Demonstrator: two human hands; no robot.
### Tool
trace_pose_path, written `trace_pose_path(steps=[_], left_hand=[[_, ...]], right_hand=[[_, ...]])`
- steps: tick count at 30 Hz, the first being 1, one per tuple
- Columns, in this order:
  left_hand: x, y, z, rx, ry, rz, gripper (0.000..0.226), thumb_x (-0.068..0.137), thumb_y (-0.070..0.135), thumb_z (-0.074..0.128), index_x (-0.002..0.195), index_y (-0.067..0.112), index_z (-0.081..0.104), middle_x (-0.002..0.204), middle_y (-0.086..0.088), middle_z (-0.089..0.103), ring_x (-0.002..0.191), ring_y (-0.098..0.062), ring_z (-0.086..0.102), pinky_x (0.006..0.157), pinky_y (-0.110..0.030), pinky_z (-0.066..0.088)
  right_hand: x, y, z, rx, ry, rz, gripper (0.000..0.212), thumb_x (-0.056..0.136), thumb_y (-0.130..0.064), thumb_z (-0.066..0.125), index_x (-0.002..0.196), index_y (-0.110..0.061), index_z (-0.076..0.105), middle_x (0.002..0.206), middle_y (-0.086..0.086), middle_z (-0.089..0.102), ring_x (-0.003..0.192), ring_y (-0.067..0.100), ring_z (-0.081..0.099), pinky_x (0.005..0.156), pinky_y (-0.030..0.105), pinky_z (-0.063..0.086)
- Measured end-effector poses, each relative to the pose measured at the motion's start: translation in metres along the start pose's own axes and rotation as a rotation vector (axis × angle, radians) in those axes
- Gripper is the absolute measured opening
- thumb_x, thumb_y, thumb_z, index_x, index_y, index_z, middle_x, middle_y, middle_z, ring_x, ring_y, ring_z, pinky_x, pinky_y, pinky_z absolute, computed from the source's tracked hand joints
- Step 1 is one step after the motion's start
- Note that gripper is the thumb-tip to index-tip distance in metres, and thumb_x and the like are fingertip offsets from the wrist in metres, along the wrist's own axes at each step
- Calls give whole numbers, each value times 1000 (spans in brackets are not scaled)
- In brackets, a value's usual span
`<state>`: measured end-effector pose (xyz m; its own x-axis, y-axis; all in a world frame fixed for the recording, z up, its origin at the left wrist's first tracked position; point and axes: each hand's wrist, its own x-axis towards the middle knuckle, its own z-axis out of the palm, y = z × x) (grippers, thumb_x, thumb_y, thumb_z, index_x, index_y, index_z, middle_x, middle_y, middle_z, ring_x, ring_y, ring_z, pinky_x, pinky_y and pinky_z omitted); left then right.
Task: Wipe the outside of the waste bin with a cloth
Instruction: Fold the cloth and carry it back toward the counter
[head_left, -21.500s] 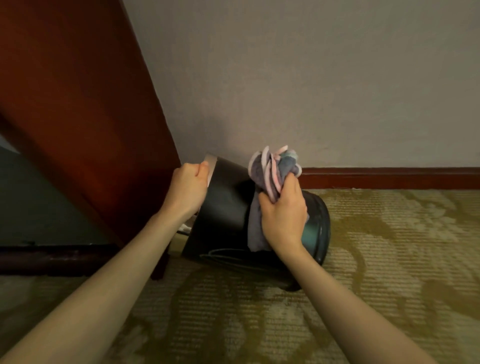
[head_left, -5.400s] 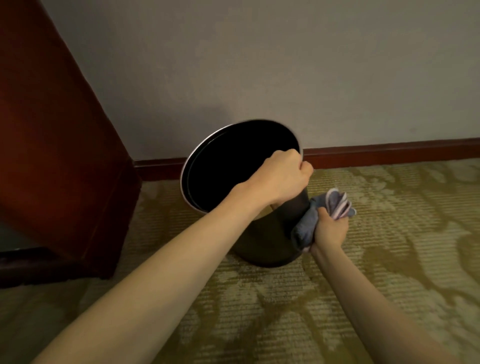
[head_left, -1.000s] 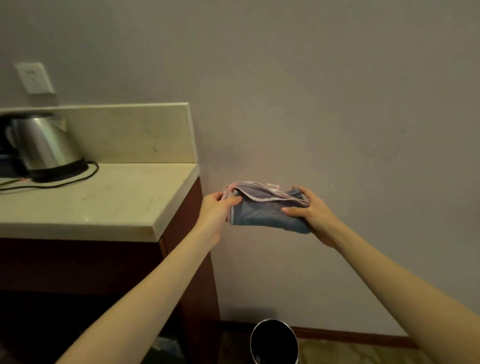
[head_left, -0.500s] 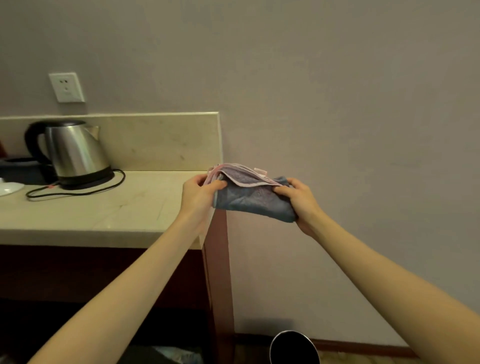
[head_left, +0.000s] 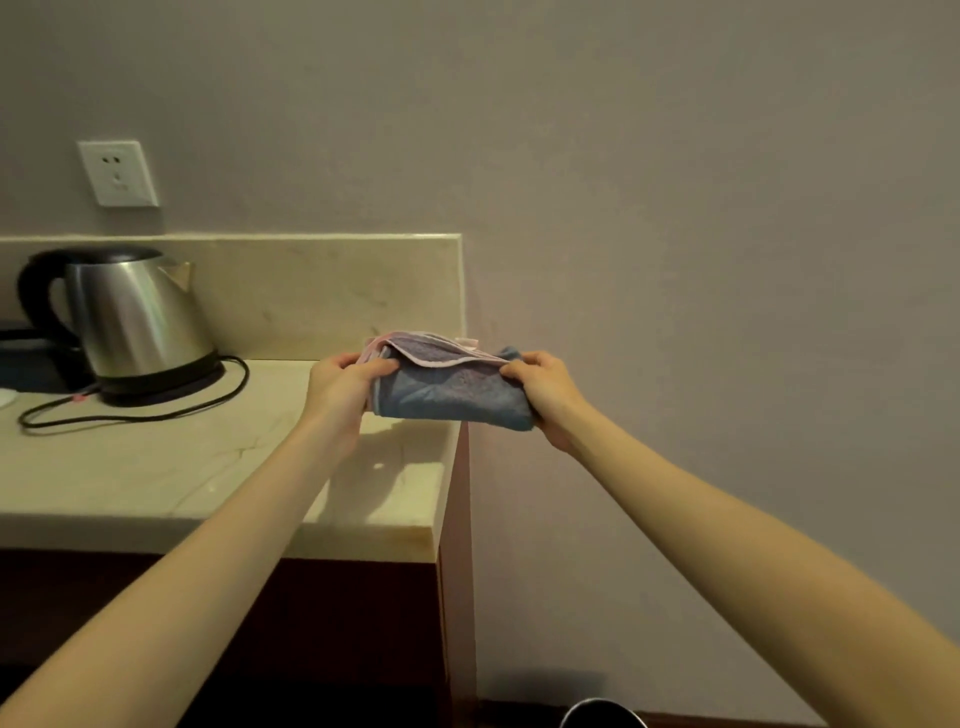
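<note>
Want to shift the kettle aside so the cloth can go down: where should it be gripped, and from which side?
Best by the black handle of the kettle, coming from the left. It loops off the left side with an open gap inside; the spout points right, and the steel sides look wide and smooth.

only the rim of the waste bin (head_left: 602, 713) pokes in at the bottom edge, the rest is cut off. both ends of the cloth (head_left: 452, 392) are buried in my left hand (head_left: 340, 387) and right hand (head_left: 545, 395). the dark thing (head_left: 31, 371) left of the kettle (head_left: 135, 322) runs off the left edge, can't tell what it is
</note>
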<state>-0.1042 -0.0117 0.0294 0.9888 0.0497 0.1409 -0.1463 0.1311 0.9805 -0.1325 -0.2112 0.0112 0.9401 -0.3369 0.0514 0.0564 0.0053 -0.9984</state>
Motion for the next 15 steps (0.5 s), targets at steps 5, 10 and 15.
trace_pose_path(steps=[5,10,15], left_hand=[[47,0,-15,80,42,27,30,77,-3,66,105,-7,59,99,-19,62,83,-29,61,80,-42,50],[102,-8,-25,204,69,26,25,80,2,67,102,-5,59,90,-14,62,71,-23,58,64,-31,47],[149,-27,-26,378,97,8,35,80,12,69,108,-7,59,102,-20,64,89,-28,60,83,-41,49]], right_hand=[[45,0,35,-17,-22,9,27,86,-7,57,111,2,58,94,14,62,69,17,58,50,24,46],[92,-4,66,-29,-33,59,24,82,-1,55,104,5,62,92,15,62,75,24,58,53,25,45],[132,9,72,-167,-34,95,15,84,-2,55,98,-4,56,97,16,58,87,28,56,70,37,49]])
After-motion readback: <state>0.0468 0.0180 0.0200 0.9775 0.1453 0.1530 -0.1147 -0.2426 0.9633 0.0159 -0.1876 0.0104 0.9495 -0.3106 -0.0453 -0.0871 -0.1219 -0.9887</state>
